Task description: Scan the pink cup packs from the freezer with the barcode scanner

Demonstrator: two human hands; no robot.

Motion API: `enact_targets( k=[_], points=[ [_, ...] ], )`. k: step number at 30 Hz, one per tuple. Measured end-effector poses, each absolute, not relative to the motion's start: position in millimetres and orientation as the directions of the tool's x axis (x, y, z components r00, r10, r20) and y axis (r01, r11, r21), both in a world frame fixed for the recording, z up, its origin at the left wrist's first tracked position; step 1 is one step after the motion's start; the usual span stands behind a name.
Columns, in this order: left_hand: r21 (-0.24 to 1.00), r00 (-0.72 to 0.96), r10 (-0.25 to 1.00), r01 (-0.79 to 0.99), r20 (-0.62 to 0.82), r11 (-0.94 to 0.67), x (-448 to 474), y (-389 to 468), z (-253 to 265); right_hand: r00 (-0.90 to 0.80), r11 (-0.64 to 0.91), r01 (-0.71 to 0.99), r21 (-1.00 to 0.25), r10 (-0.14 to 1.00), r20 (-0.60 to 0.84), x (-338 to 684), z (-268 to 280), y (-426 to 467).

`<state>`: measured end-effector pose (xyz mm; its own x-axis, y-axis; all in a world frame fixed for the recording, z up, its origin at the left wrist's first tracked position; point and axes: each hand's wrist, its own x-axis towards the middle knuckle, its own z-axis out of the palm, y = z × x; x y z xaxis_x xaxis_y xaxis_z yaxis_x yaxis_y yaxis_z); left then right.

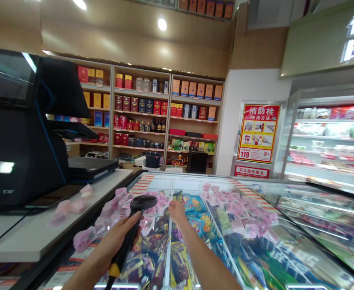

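Observation:
My left hand (119, 237) is wrapped round a black barcode scanner (128, 237) with a yellow band near its cable end. The scanner head points away from me, over the freezer's glass top. Farther forward, my right hand (177, 211) has its fingers closed at the edge of a small pink plastic pack (164, 201) with a white label; the fingertips are partly hidden. More pink packs (112, 211) lie in a row to the left of the scanner. Another heap of pink packs (240, 209), some with barcode labels, spreads over the glass on the right.
Under the glass lie wrapped frozen goods (201, 217) in wire-divided sections. A counter (74, 225) on the left carries a dark checkout machine (22, 141) and several pink packs. Shelves of boxes (140, 104) stand behind, and a lit cooler (331, 137) is at right.

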<state>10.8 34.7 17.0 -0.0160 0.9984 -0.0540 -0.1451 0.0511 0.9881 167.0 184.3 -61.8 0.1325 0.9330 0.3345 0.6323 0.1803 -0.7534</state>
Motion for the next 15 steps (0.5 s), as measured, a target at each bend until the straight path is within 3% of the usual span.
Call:
enact_targets(
  k=[6,15],
  points=[
    [0.988,0.023,0.993,-0.105,-0.113,0.115,17,41,14,0.177,0.145,0.693,-0.707,0.915,0.362,189,-56,184],
    [0.989,0.129,0.986,-0.093,-0.103,0.116,56,34,11,0.287,0.025,0.822,-0.569,0.845,0.451,327,-45,136]
  ],
)
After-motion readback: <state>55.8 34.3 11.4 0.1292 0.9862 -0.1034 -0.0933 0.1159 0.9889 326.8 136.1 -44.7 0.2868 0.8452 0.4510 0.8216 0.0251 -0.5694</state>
